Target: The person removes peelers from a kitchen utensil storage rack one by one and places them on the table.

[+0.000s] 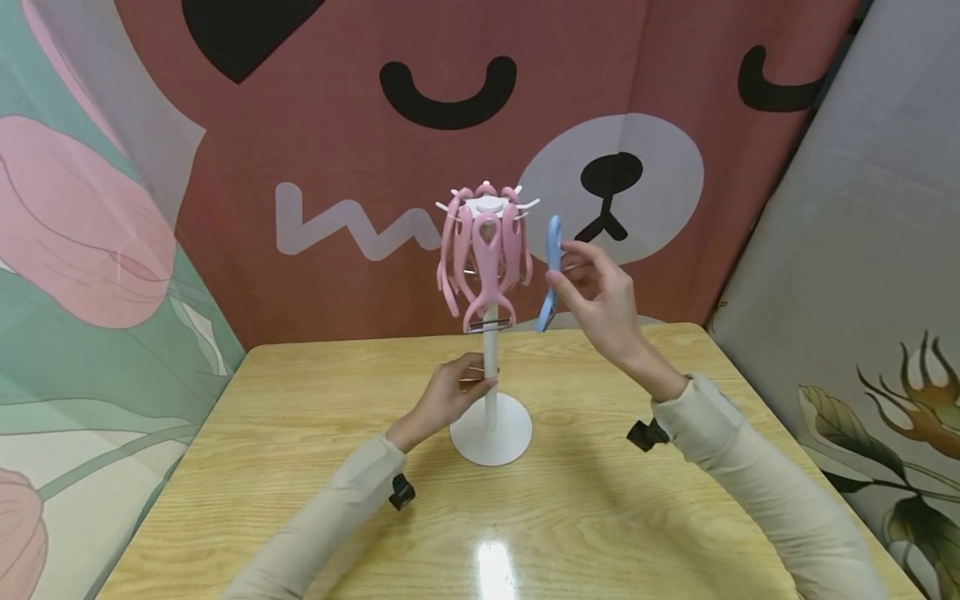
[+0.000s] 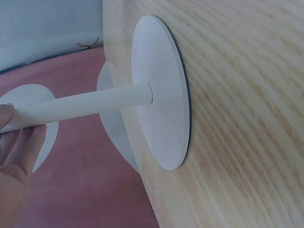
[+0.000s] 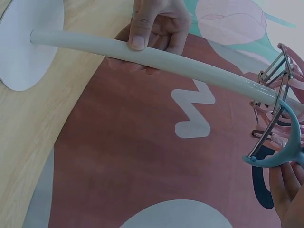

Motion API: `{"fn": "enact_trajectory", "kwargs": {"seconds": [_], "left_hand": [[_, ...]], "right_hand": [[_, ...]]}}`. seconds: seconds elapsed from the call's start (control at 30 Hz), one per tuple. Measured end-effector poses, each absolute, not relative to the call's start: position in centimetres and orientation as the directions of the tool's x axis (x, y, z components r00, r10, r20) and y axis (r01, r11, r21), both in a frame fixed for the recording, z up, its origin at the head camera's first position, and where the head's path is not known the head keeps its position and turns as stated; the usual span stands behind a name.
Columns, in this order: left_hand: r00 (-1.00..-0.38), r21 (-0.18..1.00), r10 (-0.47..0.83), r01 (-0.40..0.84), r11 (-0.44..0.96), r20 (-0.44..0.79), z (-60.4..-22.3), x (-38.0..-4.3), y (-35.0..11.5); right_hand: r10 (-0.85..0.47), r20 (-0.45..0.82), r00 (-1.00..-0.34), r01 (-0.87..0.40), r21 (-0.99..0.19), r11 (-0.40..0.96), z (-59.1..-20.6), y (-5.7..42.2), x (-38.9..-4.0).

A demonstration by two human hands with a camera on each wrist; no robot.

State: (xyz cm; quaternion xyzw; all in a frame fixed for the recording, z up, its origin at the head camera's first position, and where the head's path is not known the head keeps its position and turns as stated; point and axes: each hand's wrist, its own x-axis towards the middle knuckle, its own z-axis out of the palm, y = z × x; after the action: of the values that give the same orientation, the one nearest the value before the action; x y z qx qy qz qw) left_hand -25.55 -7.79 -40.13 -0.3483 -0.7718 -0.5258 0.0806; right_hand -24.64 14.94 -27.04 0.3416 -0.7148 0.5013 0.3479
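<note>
Several pink peelers [image 1: 489, 258] already on white stand [image 1: 510, 442]; blue peeler [image 1: 553, 242], pinched by right hand [image 1: 606, 307], just right of them, apparently yet to hang. Left hand [image 1: 442, 398] curled round pole [image 1: 491, 408].

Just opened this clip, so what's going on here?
A person's left hand grips the pole of a white stand on a wooden table. Their right hand holds a blue peeler beside the pink peelers hanging around its top. The blue one is not on a hook.
</note>
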Motion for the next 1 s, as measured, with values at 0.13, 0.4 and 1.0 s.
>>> {"fn": "enact_trajectory", "kwargs": {"seconds": [0.13, 0.4, 1.0], "left_hand": [[-0.750, 0.760, 0.455, 0.615, 0.212, 0.480, -40.02, -25.48, -7.79], [-0.759, 0.765, 0.458, 0.603, 0.226, 0.463, -39.66, -25.40, -7.83], [-0.758, 0.765, 0.467, 0.601, 0.232, 0.455, -39.60, -25.28, -7.85]], "right_hand": [[-0.142, 0.840, -0.524, -0.838, -0.479, 0.262, -27.24, 15.05, -24.68], [-0.145, 0.835, -0.530, -0.837, -0.488, 0.248, -27.59, 15.28, -24.85], [-0.153, 0.832, -0.534, -0.829, -0.479, 0.288, -28.07, 15.40, -24.57]]}}
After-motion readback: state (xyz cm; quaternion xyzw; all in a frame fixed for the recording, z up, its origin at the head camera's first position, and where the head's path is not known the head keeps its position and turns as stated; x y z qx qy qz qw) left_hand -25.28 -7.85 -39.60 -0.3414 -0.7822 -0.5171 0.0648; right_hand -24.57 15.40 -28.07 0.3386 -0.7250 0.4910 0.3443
